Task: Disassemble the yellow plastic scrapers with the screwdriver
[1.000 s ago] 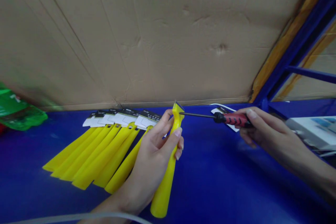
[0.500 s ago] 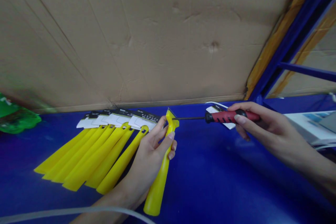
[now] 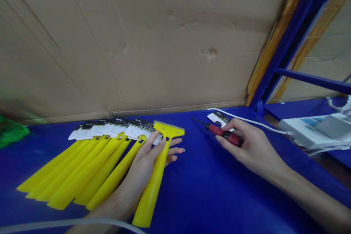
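Observation:
My left hand (image 3: 148, 157) holds a yellow scraper (image 3: 153, 182) by the neck, thumb on top and fingers beneath. The scraper's wide head faces up, showing two small screws and a clear strip along its edge. A red and black screwdriver (image 3: 223, 134) is in my right hand (image 3: 245, 140), low over the blue table, its shaft pointing up and left, apart from the scraper. Left of my left hand, several yellow scrapers (image 3: 90, 168) lie fanned out, with black and white cards (image 3: 115, 128) at their top ends. Another card (image 3: 216, 117) lies behind the screwdriver.
Cardboard (image 3: 164, 51) stands along the back of the blue table (image 3: 203, 190). A blue metal frame (image 3: 290, 44) rises at the right, near a white device (image 3: 315, 131) with a white cable (image 3: 255, 121). Green plastic (image 3: 12, 131) sits at the far left.
The screwdriver has left the scraper's head and moved down near the table by the loose card. The scraper has turned so its wide face shows. The view has shifted slightly right.

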A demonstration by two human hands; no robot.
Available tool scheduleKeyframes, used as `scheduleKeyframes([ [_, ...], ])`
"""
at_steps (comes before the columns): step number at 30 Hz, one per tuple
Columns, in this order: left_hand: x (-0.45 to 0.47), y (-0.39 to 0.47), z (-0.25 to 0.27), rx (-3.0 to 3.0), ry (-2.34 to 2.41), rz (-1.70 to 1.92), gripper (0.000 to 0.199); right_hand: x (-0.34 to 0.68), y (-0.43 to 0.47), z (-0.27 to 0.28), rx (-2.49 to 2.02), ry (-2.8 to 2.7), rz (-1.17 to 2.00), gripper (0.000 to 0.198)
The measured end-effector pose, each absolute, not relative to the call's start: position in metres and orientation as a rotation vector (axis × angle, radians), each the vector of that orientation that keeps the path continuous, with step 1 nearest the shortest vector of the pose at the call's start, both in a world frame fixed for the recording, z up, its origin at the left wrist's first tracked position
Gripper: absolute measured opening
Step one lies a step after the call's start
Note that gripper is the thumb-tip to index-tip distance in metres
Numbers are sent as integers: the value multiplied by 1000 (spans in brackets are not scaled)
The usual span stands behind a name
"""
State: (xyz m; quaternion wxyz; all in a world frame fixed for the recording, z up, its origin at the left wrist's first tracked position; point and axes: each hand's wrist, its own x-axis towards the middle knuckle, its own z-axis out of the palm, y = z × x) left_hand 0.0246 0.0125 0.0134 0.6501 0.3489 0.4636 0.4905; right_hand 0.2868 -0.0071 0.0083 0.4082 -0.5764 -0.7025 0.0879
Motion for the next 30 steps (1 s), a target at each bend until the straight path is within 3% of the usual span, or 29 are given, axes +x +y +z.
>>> scheduleKeyframes([
  [3,31,15,23,847,1110,1091,50,280,-12,4,-1514,-1989,4,8],
  [8,43,28,38,929,1078,1110,44,274,-18,12,-1710,-2205,-103,19],
  [12,60,44,47,909,980,1187,19,282,-12,27,-1727,-2059,-76,37],
  [18,80,55,45,894,1000,1139,26,303,22,37,-1986,-1943,-130,13],
  [30,70,35,38,732,1051,1122,29,297,39,40,-2213,-2163,-278,39],
])
